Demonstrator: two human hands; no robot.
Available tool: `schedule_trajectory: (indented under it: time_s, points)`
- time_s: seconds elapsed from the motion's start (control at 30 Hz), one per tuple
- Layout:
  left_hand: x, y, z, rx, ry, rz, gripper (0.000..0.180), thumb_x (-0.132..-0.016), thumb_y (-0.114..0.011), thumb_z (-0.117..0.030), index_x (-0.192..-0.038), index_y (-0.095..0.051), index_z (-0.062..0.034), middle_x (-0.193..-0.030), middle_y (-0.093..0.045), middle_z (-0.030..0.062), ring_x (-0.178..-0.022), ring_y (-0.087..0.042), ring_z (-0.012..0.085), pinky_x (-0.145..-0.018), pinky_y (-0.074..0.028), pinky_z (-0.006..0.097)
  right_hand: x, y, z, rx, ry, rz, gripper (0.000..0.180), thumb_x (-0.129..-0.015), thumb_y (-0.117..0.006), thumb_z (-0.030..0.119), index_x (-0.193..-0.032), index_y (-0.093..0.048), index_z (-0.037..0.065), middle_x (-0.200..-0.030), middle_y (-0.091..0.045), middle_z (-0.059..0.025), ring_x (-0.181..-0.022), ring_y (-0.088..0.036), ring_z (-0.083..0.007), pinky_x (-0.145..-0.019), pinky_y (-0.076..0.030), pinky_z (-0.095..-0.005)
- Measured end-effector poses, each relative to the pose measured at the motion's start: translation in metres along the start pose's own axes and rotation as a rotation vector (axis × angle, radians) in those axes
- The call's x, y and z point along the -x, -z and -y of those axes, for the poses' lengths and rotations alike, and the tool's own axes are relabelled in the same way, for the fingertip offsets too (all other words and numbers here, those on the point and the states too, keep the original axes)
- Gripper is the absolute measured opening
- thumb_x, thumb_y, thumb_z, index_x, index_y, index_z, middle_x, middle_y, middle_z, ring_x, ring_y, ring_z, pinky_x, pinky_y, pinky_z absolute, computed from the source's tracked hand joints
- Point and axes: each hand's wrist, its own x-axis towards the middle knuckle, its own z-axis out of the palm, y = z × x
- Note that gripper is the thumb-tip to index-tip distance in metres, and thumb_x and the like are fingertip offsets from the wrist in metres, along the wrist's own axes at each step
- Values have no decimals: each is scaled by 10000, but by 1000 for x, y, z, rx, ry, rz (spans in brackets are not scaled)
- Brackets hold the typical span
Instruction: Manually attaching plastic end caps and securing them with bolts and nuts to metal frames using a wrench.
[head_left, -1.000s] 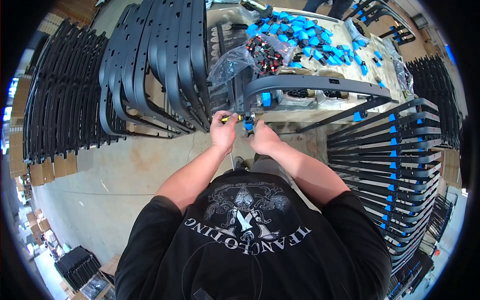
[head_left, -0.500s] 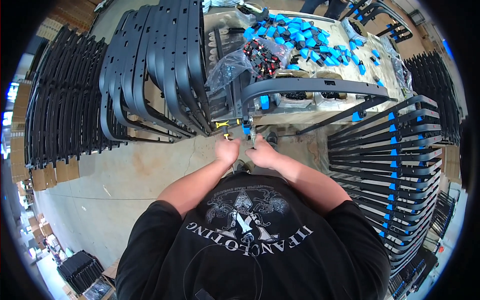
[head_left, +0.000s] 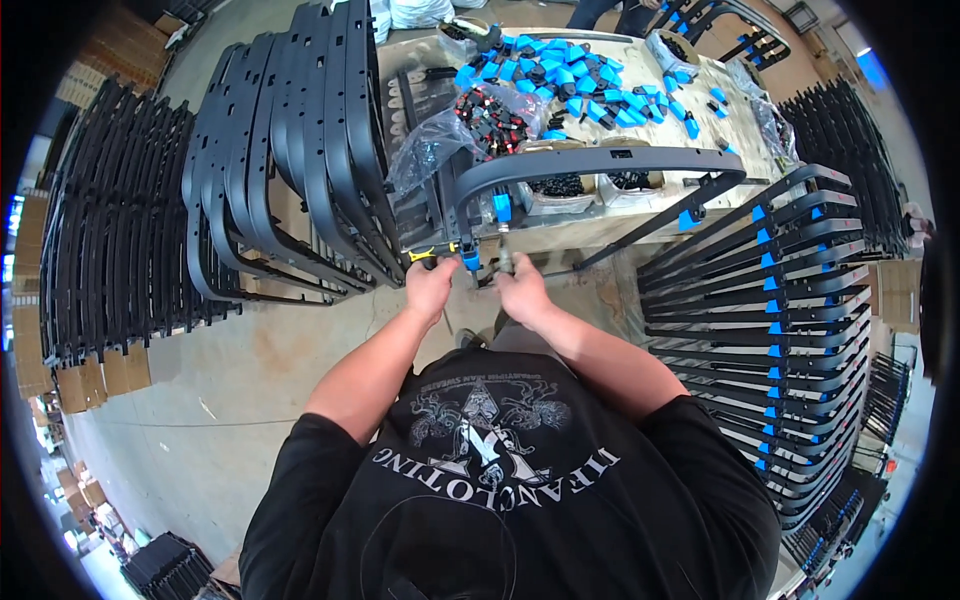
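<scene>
A black curved metal frame (head_left: 590, 160) lies along the near side of the table, one leg coming down toward my hands. A small blue piece (head_left: 470, 260) sits at that leg's lower end. My left hand (head_left: 430, 287) is closed around the dark handle of a black-and-yellow tool (head_left: 424, 256), its yellow part pointing right at the blue piece. On the other side of the leg, my right hand (head_left: 523, 290) is closed on a slim grey metal tool (head_left: 505, 260), whose exact kind I cannot make out. Another blue piece (head_left: 502, 207) stands just beyond it.
Blue pieces (head_left: 570, 75) cover the table (head_left: 715, 130), beside a plastic bag of red-and-black parts (head_left: 495, 120) and boxes of small black parts (head_left: 560, 187). Black frames (head_left: 330, 120) stand close on my left; frames with blue pieces (head_left: 770, 330) are stacked on my right.
My hands have moved a little apart, and the left one has risen toward the blue piece with its tool. The whole view has shifted slightly.
</scene>
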Motion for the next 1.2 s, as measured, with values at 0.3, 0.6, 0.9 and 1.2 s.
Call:
schedule_trajectory:
  time_s: [0.3,0.6,0.9,1.2]
  points:
    - [22,17,-10,-14,104,-111,282,-798,-853,-213,-826,-604,-83,-701,-538,-22,-565,-463,113,-534,-398,314,40,117,-21,-227,-478,81,237,-924,-575,133,-1109,-576,-15,-866,-642,-95,-643,-607,-160,-549,-496,-321]
    - [95,-116,-82,-580,-243,441,241,-978,-620,-141,-1163,-611,13,-829,-633,69,-726,-628,129,-649,-521,307,45,164,60,-499,-342,405,618,-932,-701,445,-1326,-573,-13,-1000,-666,-75,-841,-603,-117,-680,-481,-298]
    - [80,-270,-54,-516,-460,217,444,-953,-676,-201,-1307,-529,23,-1040,-673,131,-913,-667,186,-805,-547,324,-2,285,10,-461,-50,99,353,-1046,-536,372,-1238,-682,114,-755,-603,35,-607,-533,-73,-545,-418,-267]
    - [60,-423,-4,-360,-402,338,287,-1052,-475,-113,-1304,-493,23,-1063,-668,108,-954,-651,188,-891,-519,330,-39,409,-82,-437,28,256,444,-994,-612,326,-1300,-587,6,-931,-707,-134,-856,-678,-212,-775,-537,-363]
